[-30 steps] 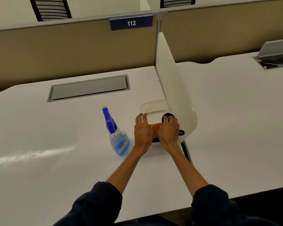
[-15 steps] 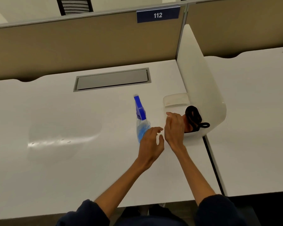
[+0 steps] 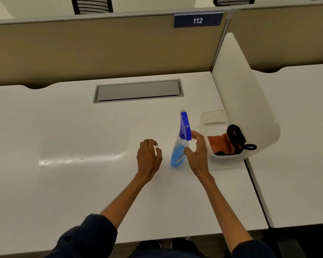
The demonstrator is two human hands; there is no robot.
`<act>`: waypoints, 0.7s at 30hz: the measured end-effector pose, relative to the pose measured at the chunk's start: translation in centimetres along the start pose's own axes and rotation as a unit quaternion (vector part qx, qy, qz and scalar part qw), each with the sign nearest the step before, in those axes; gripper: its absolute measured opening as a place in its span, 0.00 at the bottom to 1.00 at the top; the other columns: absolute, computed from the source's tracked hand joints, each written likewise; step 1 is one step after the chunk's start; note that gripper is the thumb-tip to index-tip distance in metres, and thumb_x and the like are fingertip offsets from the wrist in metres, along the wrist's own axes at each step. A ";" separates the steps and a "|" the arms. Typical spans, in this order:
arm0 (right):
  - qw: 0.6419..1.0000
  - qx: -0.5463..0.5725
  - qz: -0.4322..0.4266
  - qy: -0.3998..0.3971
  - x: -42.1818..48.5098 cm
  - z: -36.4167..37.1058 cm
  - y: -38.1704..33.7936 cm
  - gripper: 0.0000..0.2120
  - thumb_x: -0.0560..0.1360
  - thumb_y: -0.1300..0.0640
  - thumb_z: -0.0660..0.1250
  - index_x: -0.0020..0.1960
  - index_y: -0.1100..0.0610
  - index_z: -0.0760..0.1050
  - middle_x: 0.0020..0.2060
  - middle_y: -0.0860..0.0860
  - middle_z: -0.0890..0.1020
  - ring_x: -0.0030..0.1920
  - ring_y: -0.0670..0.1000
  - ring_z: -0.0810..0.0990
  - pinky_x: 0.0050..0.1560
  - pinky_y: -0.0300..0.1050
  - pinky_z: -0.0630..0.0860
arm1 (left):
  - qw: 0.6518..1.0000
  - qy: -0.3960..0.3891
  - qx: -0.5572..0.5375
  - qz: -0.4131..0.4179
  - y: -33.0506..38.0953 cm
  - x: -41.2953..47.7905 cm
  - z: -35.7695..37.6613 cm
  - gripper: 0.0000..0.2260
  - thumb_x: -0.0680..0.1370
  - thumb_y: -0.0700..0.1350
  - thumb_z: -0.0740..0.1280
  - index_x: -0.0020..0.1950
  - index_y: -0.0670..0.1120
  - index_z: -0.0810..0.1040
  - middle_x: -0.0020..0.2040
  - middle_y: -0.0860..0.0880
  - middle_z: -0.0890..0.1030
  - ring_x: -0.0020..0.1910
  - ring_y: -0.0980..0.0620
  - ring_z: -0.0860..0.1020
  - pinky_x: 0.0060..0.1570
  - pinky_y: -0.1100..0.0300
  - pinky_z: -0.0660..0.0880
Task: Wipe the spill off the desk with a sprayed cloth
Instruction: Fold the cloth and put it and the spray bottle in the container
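Note:
A clear spray bottle (image 3: 178,151) of blue liquid with a blue trigger head stands on the white desk (image 3: 82,183). My right hand (image 3: 198,151) is open just to its right, fingers curved around the neck without clearly touching it. My left hand (image 3: 149,157) hovers open over the desk to the bottle's left and holds nothing. An orange cloth (image 3: 220,143) lies in a white plastic tub (image 3: 229,157) against the side divider, with a black strap (image 3: 235,136) on top. A few small wet spots (image 3: 67,161) glint on the desk at the left.
A grey cable hatch (image 3: 138,91) is set into the desk's back. A white curved divider (image 3: 239,86) bounds the desk on the right, a tan partition (image 3: 101,47) with a "112" sign (image 3: 198,20) at the back. Another desk (image 3: 296,146) lies to the right.
Both hands have left the cloth in the tub. My left hand swung left past the bottle, and my right hand moved left to the bottle. The view shifted left.

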State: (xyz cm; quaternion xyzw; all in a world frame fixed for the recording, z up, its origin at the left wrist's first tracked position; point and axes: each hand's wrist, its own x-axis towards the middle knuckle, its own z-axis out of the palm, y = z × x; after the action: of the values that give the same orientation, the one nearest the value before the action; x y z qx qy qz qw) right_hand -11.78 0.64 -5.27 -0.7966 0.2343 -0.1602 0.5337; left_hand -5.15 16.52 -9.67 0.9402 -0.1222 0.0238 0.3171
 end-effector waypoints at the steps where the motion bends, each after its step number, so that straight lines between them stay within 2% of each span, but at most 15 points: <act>1: 1.000 0.017 0.011 0.001 0.0 0.4 -0.2 0.25 0.75 0.64 0.70 0.70 0.60 0.66 0.67 0.57 0.73 0.66 0.53 0.72 0.59 0.34 0.70 | 1.000 0.005 0.005 0.007 -0.2 0.8 0.2 0.07 0.78 0.42 0.65 0.55 0.43 0.75 0.54 0.46 0.79 0.52 0.47 0.77 0.49 0.53 0.78; 2: 0.999 0.029 0.019 0.000 0.0 0.7 -0.3 0.25 0.75 0.63 0.70 0.70 0.59 0.66 0.68 0.57 0.73 0.66 0.53 0.72 0.57 0.33 0.69 | 1.000 0.007 0.011 0.013 -0.4 1.6 0.4 0.08 0.78 0.43 0.64 0.57 0.43 0.75 0.56 0.45 0.79 0.54 0.47 0.77 0.50 0.52 0.78; 6: 0.997 0.055 0.040 -0.045 0.4 1.0 -0.5 0.29 0.73 0.64 0.72 0.66 0.49 0.60 0.70 0.58 0.69 0.67 0.53 0.70 0.61 0.44 0.71 | 0.999 -0.013 0.029 0.019 -0.7 3.7 1.7 0.15 0.81 0.45 0.62 0.66 0.41 0.73 0.64 0.42 0.77 0.63 0.44 0.75 0.62 0.51 0.73; 8: 0.995 0.061 0.048 -0.068 0.4 0.9 -0.6 0.33 0.70 0.61 0.74 0.66 0.49 0.59 0.70 0.57 0.68 0.68 0.53 0.69 0.61 0.46 0.72 | 0.998 -0.046 0.033 0.007 -0.9 4.3 2.5 0.19 0.83 0.47 0.59 0.72 0.41 0.68 0.71 0.42 0.72 0.71 0.44 0.70 0.70 0.51 0.66; 11: 0.992 0.049 0.051 -0.106 0.3 0.7 -0.4 0.36 0.66 0.56 0.73 0.69 0.54 0.60 0.69 0.53 0.68 0.67 0.50 0.69 0.61 0.44 0.72 | 0.994 -0.096 0.043 -0.008 -1.3 4.9 4.0 0.24 0.84 0.50 0.54 0.78 0.42 0.59 0.79 0.43 0.61 0.79 0.46 0.58 0.78 0.51 0.54; 13: 0.990 0.019 0.047 -0.128 0.3 0.6 0.1 0.39 0.68 0.59 0.77 0.73 0.60 0.60 0.72 0.55 0.68 0.70 0.52 0.69 0.65 0.46 0.73 | 0.991 -0.120 0.059 0.001 -1.6 5.3 4.9 0.26 0.84 0.51 0.53 0.79 0.42 0.54 0.80 0.43 0.55 0.80 0.47 0.52 0.79 0.51 0.49; 15: 0.990 -0.006 0.042 -0.132 0.2 0.4 0.2 0.40 0.70 0.58 0.77 0.75 0.60 0.59 0.72 0.55 0.69 0.71 0.53 0.69 0.67 0.49 0.73 | 0.986 -0.148 0.077 0.010 -1.9 5.5 5.8 0.28 0.84 0.53 0.51 0.80 0.43 0.48 0.81 0.44 0.49 0.81 0.48 0.47 0.79 0.50 0.46; 18: 0.992 -0.023 0.036 -0.117 0.2 0.6 0.0 0.39 0.68 0.54 0.77 0.74 0.58 0.63 0.70 0.53 0.73 0.68 0.51 0.72 0.64 0.48 0.76 | 0.977 -0.178 0.115 0.025 -2.4 5.4 6.9 0.30 0.84 0.55 0.49 0.80 0.42 0.41 0.81 0.44 0.42 0.80 0.48 0.41 0.79 0.48 0.42; 21: 0.996 -0.030 0.044 -0.071 -0.1 1.1 -0.2 0.35 0.69 0.53 0.77 0.71 0.58 0.67 0.66 0.54 0.76 0.64 0.51 0.76 0.62 0.49 0.79 | 0.974 -0.182 0.127 0.036 -2.8 5.1 7.3 0.31 0.84 0.55 0.48 0.79 0.42 0.39 0.81 0.44 0.40 0.80 0.48 0.39 0.78 0.48 0.40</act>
State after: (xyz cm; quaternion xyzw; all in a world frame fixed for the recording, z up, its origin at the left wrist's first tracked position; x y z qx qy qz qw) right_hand -11.22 1.60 -5.53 -0.8104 0.2357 -0.0728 0.5315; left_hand 0.21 13.20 -16.57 0.9565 -0.2073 -0.1206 0.1662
